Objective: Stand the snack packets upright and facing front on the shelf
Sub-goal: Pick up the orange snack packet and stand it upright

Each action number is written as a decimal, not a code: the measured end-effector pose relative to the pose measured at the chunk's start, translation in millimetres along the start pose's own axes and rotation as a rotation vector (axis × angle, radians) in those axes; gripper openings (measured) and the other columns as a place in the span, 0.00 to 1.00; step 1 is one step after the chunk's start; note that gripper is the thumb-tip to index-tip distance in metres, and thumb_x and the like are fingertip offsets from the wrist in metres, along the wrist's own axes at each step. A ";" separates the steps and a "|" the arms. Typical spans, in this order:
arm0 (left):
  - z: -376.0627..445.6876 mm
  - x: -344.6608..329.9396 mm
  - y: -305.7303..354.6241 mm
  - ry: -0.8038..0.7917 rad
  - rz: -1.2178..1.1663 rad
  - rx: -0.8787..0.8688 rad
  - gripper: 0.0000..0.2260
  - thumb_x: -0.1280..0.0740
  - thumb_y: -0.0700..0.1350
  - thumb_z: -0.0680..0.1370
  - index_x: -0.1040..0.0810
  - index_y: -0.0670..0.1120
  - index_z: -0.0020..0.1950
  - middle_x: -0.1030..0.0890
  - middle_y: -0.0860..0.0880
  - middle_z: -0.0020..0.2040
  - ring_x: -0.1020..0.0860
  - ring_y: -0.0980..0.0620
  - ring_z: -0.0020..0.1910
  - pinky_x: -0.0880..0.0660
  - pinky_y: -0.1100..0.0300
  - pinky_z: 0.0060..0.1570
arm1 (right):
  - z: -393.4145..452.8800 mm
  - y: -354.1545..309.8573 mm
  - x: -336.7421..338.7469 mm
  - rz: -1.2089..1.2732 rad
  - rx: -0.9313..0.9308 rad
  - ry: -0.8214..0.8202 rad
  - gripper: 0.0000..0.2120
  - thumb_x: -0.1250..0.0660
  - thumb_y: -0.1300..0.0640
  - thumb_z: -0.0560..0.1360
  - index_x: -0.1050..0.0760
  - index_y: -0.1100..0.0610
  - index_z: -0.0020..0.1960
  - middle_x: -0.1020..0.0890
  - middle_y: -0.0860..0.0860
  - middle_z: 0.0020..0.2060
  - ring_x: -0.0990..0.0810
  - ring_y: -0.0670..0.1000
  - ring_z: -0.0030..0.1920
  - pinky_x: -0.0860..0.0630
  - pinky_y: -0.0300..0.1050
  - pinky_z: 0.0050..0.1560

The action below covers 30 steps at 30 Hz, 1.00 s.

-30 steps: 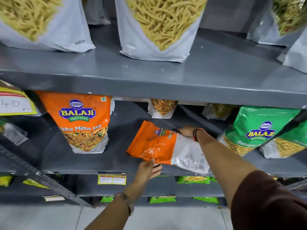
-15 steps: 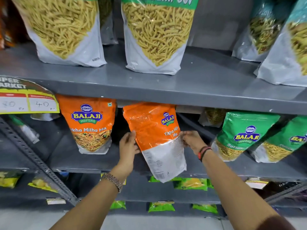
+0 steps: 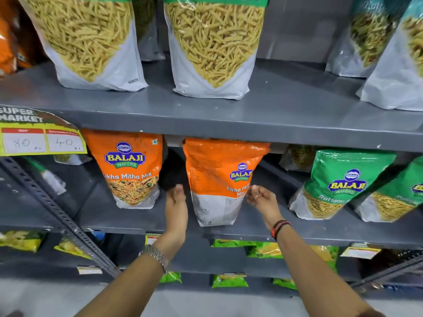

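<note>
Mid shelf (image 3: 137, 216): 2 orange pkts (image 3: 219, 179), 2 green (image 3: 343, 179).

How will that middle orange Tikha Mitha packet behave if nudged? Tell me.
The orange packet likely tips easily: it stands tall on a narrow base near the shelf edge. Its glossy film looks slippery. It probably flexes rather than staying stiff, since its top looks creased.

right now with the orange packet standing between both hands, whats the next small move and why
Probably turn the middle orange packet round. It stands upright, but shows its back: barcode and fine print, unlike its front-facing neighbour. Both the left hand and right hand are open beside it, ready to regrip.
</note>
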<state>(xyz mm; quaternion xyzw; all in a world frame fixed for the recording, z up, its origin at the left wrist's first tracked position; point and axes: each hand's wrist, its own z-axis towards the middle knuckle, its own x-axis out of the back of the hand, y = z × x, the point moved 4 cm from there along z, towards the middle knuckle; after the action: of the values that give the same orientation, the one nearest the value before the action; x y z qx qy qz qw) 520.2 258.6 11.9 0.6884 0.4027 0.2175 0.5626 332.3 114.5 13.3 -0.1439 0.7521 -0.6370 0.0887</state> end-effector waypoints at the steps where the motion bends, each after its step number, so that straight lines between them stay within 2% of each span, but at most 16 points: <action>1: -5.9 0.9 -16.9 0.002 0.040 0.078 0.16 0.43 0.55 0.79 0.30 0.48 0.61 0.26 0.45 0.63 0.27 0.47 0.62 0.33 0.49 0.68 | -1.6 2.7 0.6 0.028 -0.014 -0.007 0.11 0.43 0.56 0.79 0.24 0.60 0.48 0.19 0.51 0.41 0.20 0.47 0.43 0.21 0.33 0.44; 3: -19.5 -6.4 -43.9 -0.078 0.138 0.217 0.19 0.45 0.57 0.78 0.32 0.45 0.61 0.28 0.45 0.57 0.27 0.49 0.53 0.32 0.51 0.61 | -5.4 6.1 1.3 0.052 -0.044 0.005 0.12 0.43 0.55 0.79 0.24 0.60 0.49 0.19 0.51 0.41 0.19 0.48 0.43 0.22 0.38 0.48; 4: -25.8 -13.2 -51.3 -0.141 0.170 0.260 0.21 0.45 0.59 0.77 0.33 0.46 0.63 0.28 0.47 0.57 0.27 0.50 0.52 0.32 0.51 0.60 | -7.4 6.2 0.7 0.053 -0.059 0.020 0.13 0.44 0.54 0.79 0.24 0.60 0.48 0.18 0.51 0.41 0.19 0.48 0.42 0.23 0.40 0.48; 6: -32.4 -29.3 -53.4 -0.225 0.191 0.302 0.26 0.48 0.60 0.78 0.39 0.47 0.71 0.30 0.50 0.65 0.30 0.48 0.64 0.35 0.49 0.67 | -12.0 8.0 0.5 0.039 -0.077 0.058 0.13 0.44 0.54 0.79 0.24 0.57 0.43 0.18 0.51 0.40 0.19 0.48 0.41 0.22 0.42 0.48; 8: -27.6 -42.7 -47.6 -0.190 0.188 0.284 0.27 0.49 0.59 0.79 0.44 0.47 0.75 0.34 0.50 0.72 0.35 0.46 0.72 0.38 0.48 0.72 | -19.4 9.9 1.0 -0.023 -0.092 0.075 0.14 0.44 0.53 0.79 0.24 0.54 0.41 0.18 0.51 0.39 0.20 0.49 0.40 0.22 0.42 0.45; 11: -16.6 -52.7 -30.6 -0.079 0.206 0.245 0.26 0.49 0.57 0.80 0.38 0.43 0.73 0.33 0.43 0.73 0.33 0.43 0.71 0.36 0.51 0.69 | -30.2 17.3 -3.8 -0.125 -0.119 -0.004 0.14 0.46 0.54 0.80 0.23 0.58 0.46 0.18 0.57 0.43 0.19 0.51 0.39 0.21 0.39 0.40; 13: -3.8 -62.0 -27.3 -0.087 0.201 0.247 0.26 0.51 0.57 0.80 0.35 0.41 0.71 0.31 0.40 0.71 0.31 0.41 0.69 0.34 0.49 0.68 | -37.9 18.8 -13.2 -0.150 -0.119 -0.084 0.15 0.47 0.55 0.80 0.24 0.60 0.49 0.18 0.58 0.42 0.20 0.49 0.37 0.21 0.36 0.38; 15: 15.4 -73.1 -33.0 -0.154 0.144 0.260 0.30 0.50 0.64 0.76 0.30 0.43 0.67 0.27 0.40 0.68 0.28 0.40 0.66 0.33 0.46 0.68 | -43.8 19.0 -26.3 -0.156 -0.104 -0.135 0.14 0.48 0.55 0.80 0.26 0.60 0.49 0.19 0.57 0.41 0.20 0.49 0.37 0.22 0.33 0.37; 17: 37.9 -78.2 -45.9 -0.197 0.073 0.348 0.36 0.48 0.73 0.69 0.22 0.45 0.57 0.22 0.40 0.63 0.23 0.40 0.62 0.30 0.45 0.66 | -46.6 19.0 -38.4 -0.133 -0.097 -0.161 0.13 0.49 0.55 0.81 0.29 0.60 0.48 0.21 0.57 0.41 0.21 0.49 0.38 0.23 0.32 0.36; 18: 43.2 -76.3 -46.2 -0.183 0.063 0.361 0.34 0.49 0.72 0.70 0.20 0.45 0.52 0.20 0.39 0.60 0.22 0.40 0.59 0.28 0.45 0.65 | -47.9 18.3 -43.1 -0.122 -0.102 -0.180 0.13 0.50 0.55 0.81 0.29 0.60 0.49 0.21 0.56 0.41 0.21 0.48 0.38 0.24 0.33 0.37; 19: 39.4 -72.1 -37.2 -0.179 0.077 0.371 0.31 0.50 0.68 0.74 0.20 0.44 0.52 0.19 0.39 0.58 0.21 0.40 0.58 0.27 0.47 0.64 | -48.6 18.8 -45.5 -0.131 -0.110 -0.204 0.13 0.50 0.55 0.81 0.30 0.60 0.49 0.21 0.56 0.42 0.21 0.47 0.38 0.24 0.34 0.37; 21: 17.1 -63.2 -12.0 -0.173 0.141 0.336 0.28 0.51 0.61 0.78 0.24 0.44 0.62 0.22 0.40 0.63 0.24 0.42 0.62 0.29 0.51 0.64 | -49.5 21.0 -42.7 -0.172 -0.134 -0.229 0.14 0.50 0.54 0.81 0.29 0.60 0.50 0.19 0.57 0.45 0.20 0.46 0.40 0.25 0.38 0.39; 23: -2.3 -48.5 -6.3 -0.149 0.174 0.261 0.25 0.51 0.57 0.80 0.33 0.44 0.71 0.31 0.42 0.72 0.31 0.43 0.70 0.35 0.51 0.67 | -45.2 21.0 -31.0 -0.196 -0.143 -0.167 0.14 0.49 0.53 0.80 0.28 0.59 0.47 0.19 0.58 0.46 0.20 0.48 0.39 0.25 0.41 0.39; 26: -29.7 -22.0 -18.2 -0.133 0.214 0.208 0.25 0.49 0.56 0.80 0.39 0.46 0.74 0.37 0.46 0.76 0.37 0.45 0.74 0.41 0.52 0.71 | -26.7 14.8 -6.7 -0.186 -0.141 0.007 0.15 0.48 0.50 0.80 0.26 0.53 0.42 0.19 0.56 0.46 0.20 0.49 0.41 0.26 0.44 0.40; 28: -39.4 -14.5 -32.4 -0.172 0.218 0.226 0.25 0.48 0.57 0.79 0.38 0.49 0.74 0.37 0.49 0.76 0.37 0.47 0.74 0.41 0.51 0.73 | -12.5 4.2 -0.7 -0.173 -0.149 0.043 0.17 0.49 0.47 0.79 0.25 0.54 0.48 0.19 0.56 0.49 0.22 0.52 0.47 0.27 0.47 0.45; 30: -50.0 -15.1 -39.3 -0.178 0.186 0.230 0.20 0.46 0.54 0.80 0.33 0.48 0.70 0.33 0.47 0.73 0.32 0.49 0.69 0.39 0.52 0.71 | 2.0 -9.6 -5.1 -0.150 -0.173 0.017 0.23 0.52 0.44 0.79 0.26 0.58 0.58 0.21 0.56 0.56 0.23 0.55 0.55 0.28 0.50 0.53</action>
<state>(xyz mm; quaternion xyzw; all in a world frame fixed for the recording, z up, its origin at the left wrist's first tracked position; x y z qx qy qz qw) 461.6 278.2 -9.4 0.7993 0.3079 0.1592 0.4909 338.7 112.9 22.1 -0.2015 0.7921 -0.5758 0.0220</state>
